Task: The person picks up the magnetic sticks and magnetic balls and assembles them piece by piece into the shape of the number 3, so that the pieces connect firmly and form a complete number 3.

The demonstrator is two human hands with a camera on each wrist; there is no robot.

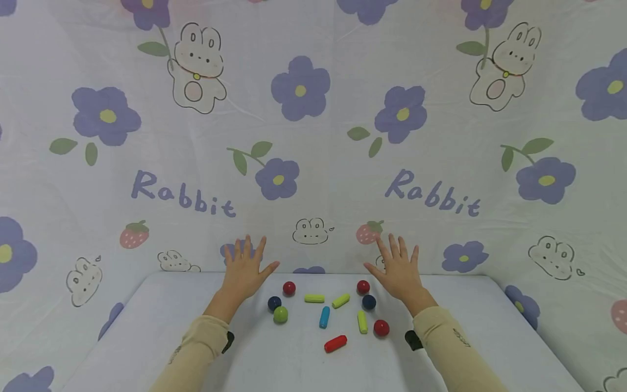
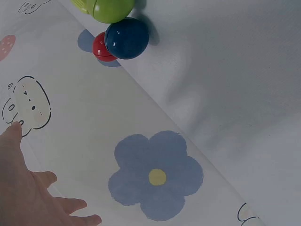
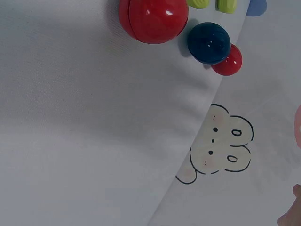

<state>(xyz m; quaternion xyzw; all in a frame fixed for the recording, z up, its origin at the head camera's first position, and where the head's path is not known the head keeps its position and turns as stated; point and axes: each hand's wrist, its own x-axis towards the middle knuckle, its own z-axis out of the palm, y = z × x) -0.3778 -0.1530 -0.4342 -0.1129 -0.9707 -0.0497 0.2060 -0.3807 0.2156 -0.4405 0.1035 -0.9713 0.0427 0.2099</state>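
My left hand (image 1: 244, 275) is raised with fingers spread, holding nothing, left of the small objects on the white table. Nearest to it are a dark blue ball (image 1: 274, 304), a green ball (image 1: 281, 314) and a red ball (image 1: 289, 288). My right hand (image 1: 399, 275), also spread and holding nothing, is raised on the other side. Close to it are a red ball (image 1: 363, 287), a dark blue ball (image 1: 369, 302) and another red ball (image 1: 381, 328). The left wrist view shows part of the left hand (image 2: 21, 183); only a fingertip of the right hand (image 3: 291, 209) shows in the right wrist view.
Between the hands lie yellow-green sticks (image 1: 314, 298), a blue stick (image 1: 324, 317) and a red stick (image 1: 335, 343). The white table (image 1: 284, 365) meets a patterned cloth (image 1: 333, 163) at its back edge. Dark wrist pieces (image 1: 413, 340) sit at both sleeves.
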